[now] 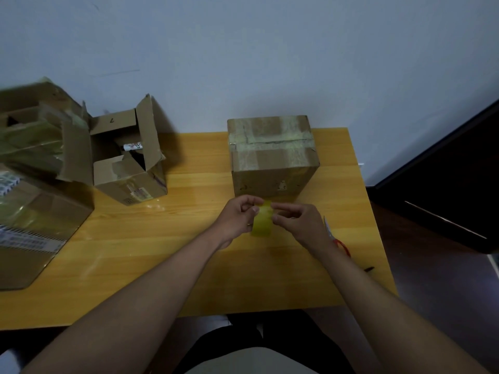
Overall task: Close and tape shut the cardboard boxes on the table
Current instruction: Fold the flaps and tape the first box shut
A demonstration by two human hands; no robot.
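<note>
Right hand [299, 225] hides most of scissors [340, 242].

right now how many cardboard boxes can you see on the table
4. A closed taped box stands at the back, just beyond both hands. An open box sits back left. Two more at the far left: one behind, one nearer, both cut off by the frame.

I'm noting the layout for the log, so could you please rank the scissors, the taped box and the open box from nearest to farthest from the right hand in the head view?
Measured from the right hand:
1. scissors, just to its right, partly hidden by the wrist.
2. taped box, straight behind the hands, flaps shut.
3. open box, far off to the left, flaps up.
</note>
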